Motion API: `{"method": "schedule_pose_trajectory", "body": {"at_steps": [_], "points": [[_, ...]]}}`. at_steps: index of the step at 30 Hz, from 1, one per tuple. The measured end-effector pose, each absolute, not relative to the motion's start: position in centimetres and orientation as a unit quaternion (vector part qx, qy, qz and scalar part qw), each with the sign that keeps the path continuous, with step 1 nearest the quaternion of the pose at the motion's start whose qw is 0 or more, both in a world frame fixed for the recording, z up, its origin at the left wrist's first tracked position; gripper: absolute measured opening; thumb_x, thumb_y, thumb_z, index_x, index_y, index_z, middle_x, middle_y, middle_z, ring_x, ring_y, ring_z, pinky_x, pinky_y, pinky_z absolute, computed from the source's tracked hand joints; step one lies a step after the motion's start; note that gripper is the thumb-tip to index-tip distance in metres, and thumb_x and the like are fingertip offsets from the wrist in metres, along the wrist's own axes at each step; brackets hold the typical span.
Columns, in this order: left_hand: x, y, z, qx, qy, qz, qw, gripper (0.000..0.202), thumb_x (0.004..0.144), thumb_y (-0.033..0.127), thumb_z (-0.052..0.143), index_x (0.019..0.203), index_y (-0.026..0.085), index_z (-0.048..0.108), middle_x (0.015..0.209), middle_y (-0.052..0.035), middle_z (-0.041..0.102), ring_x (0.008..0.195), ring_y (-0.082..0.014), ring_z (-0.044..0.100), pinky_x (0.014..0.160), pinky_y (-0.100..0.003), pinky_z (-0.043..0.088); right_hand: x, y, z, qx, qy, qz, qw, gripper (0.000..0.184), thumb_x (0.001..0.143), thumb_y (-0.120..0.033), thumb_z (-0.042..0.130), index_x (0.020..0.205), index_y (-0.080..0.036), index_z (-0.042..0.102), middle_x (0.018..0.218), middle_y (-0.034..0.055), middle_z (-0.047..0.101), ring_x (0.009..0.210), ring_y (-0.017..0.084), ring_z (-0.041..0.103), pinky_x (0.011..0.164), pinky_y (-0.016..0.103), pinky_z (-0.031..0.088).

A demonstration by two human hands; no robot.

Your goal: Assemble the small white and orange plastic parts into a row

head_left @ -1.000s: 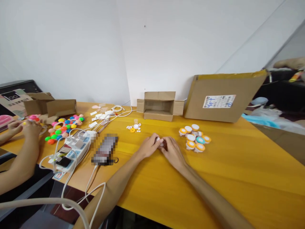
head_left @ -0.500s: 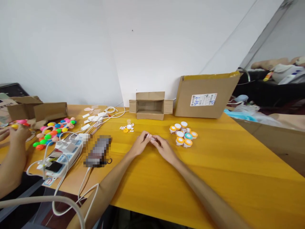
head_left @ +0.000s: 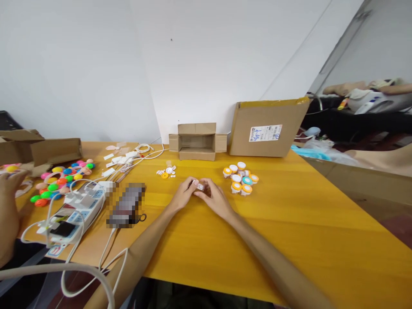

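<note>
Table (head_left: 296,223), yellow wood, runs back to a white wall (head_left: 193,64); open cardboard box (head_left: 197,155) & bigger labelled carton (head_left: 244,148) stand nr it. L hand (head_left: 184,195) & R hand (head_left: 216,199) pinch 1 small spotted piece (head_left: 200,187) btwn fingertips, approx mid-table. White/orange-topped tubs (head_left: 236,186) nr R hand; power strip (head_left: 86,211) w/ cables (head_left: 80,268) on table's L side.

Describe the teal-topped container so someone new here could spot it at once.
Find the large cardboard box with the white label, standing on the table. Nearer the camera, right of the right hand, sits a cluster of small round-topped containers. The teal-topped container is in its right half, the only teal among orange and white tops.
</note>
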State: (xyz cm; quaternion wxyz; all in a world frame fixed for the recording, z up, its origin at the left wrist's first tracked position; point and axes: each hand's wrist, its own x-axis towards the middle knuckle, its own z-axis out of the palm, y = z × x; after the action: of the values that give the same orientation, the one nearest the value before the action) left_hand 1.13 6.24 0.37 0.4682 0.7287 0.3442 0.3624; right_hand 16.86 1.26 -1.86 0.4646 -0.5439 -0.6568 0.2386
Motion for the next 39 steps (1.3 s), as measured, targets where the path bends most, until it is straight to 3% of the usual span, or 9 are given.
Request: {"method": "schedule_pose_trajectory", "body": {"at_steps": [6, 16, 21, 25, 31, 39], "points": [[1.09, 6.13, 0.43, 0.730, 0.346, 0.362, 0.466, 0.046, 0.091, 0.066, 0.051, 0.087, 0.021, 0.059, 0.082, 0.0000, 0.062, 0.083, -0.0180, 0.057, 0.083, -0.030, 0.046, 16.91, 1.66, -1.84, -0.507, -0.639, 0.328, 0.477, 0.022, 0.094, -0.045, 0.053, 0.093, -0.024, 0.062, 0.080, 0.0004, 0.072, 0.076, 0.019, 0.067, 0.078, 0.033, 0.054], [1.36, 5.77, 0.17, 0.707, 0.332, 0.386, 0.491, 0.049, 0.089, 0.069, 0.053, 0.080, 0.021, 0.059, 0.075, 0.0006, 0.058, 0.080, -0.0178, 0.056, 0.080, -0.030, 0.046, 17.10, 1.05, -2.39, -0.521, -0.681, 0.164, 0.487, 0.008, 0.088, -0.026, 0.058, 0.095, -0.026, 0.059, 0.098, 0.0054, 0.072, 0.090, 0.023, 0.067, 0.083, 0.035, 0.054], [1.46, 5.65, 0.34, 0.696, 0.335, 0.400, 0.493, 0.050, 0.087, 0.070, 0.055, 0.078, 0.021, 0.056, 0.074, 0.0014, 0.056, 0.077, -0.0169, 0.054, 0.077, -0.029, 0.045, 16.85, 1.37, -2.35, -0.554, -0.638, 0.219, 0.488, 0.028, 0.083, -0.041, 0.069, 0.104, -0.026, 0.060, 0.096, 0.0026, 0.073, 0.083, 0.021, 0.067, 0.075, 0.033, 0.054], [1.39, 5.62, 0.39, 0.699, 0.331, 0.405, 0.487, 0.050, 0.087, 0.070, 0.055, 0.076, 0.021, 0.055, 0.070, 0.0025, 0.053, 0.074, -0.0163, 0.052, 0.077, -0.029, 0.044, 16.80, 1.48, -1.94, -0.540, -0.639, 0.267, 0.478, 0.026, 0.093, -0.047, 0.054, 0.082, -0.025, 0.060, 0.075, -0.0004, 0.069, 0.069, 0.018, 0.063, 0.068, 0.031, 0.051], [1.38, 5.67, 0.42, 0.695, 0.336, 0.397, 0.496, 0.051, 0.087, 0.071, 0.054, 0.076, 0.021, 0.055, 0.068, 0.0031, 0.049, 0.072, -0.0158, 0.050, 0.073, -0.029, 0.043, 16.92, 1.02, -1.64, -0.512, -0.664, 0.202, 0.506, 0.013, 0.088, -0.037, 0.062, 0.094, -0.025, 0.060, 0.088, 0.0017, 0.070, 0.077, 0.020, 0.064, 0.073, 0.032, 0.054], [1.43, 5.83, 0.16, 0.693, 0.349, 0.392, 0.494, 0.055, 0.086, 0.074, 0.053, 0.070, 0.021, 0.051, 0.067, 0.0027, 0.049, 0.070, -0.0152, 0.048, 0.070, -0.029, 0.043, 17.12, 0.69, -2.03, -0.491, -0.717, 0.101, 0.484, 0.005, 0.094, -0.024, 0.056, 0.096, -0.026, 0.060, 0.092, 0.0034, 0.065, 0.081, 0.021, 0.063, 0.075, 0.032, 0.054]]}}
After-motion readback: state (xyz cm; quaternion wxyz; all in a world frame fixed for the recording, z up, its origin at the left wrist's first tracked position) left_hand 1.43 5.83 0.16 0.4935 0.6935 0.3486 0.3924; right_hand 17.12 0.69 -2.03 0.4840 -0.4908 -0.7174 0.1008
